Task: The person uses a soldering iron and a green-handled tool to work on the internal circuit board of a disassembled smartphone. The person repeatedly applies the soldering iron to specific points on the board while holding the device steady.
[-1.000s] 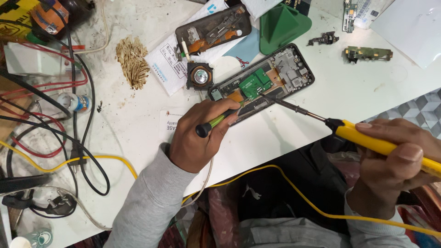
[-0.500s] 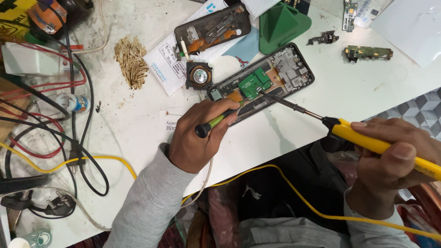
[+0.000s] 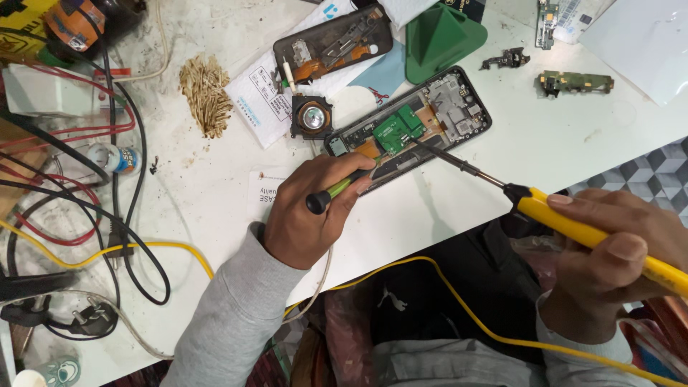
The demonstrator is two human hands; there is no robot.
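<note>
- The left hand [image 3: 308,218] is closed around a slim tool with a green shaft and black cap [image 3: 331,192], gripped like a pen; its working end lies low against the near edge of the opened black smartphone with its back cover off [image 3: 410,129], apparently to pin or steady a part there — the tip itself is hidden by the fingers.
- The right hand [image 3: 609,261] is wrapped tight around the yellow-handled soldering iron [image 3: 573,222], held well back from the hot end; its thin metal tip [image 3: 423,145] reaches to just beside the phone's green circuit board [image 3: 395,129].
- The phone lies diagonally on the white worktable [image 3: 215,193], near its front edge, within easy reach of both hands.
- The iron's yellow cord [image 3: 459,301] loops down over the lap, clear of the bench.
- Beyond the phone: a square black camera module [image 3: 312,117], a second dark phone shell holding small parts [image 3: 333,41], a green cone-shaped plastic piece [image 3: 441,39] and a small loose green circuit strip [image 3: 577,82].
- To the left — a clump of tan wire wool [image 3: 206,93] and tangled black and red cables [image 3: 79,165].
</note>
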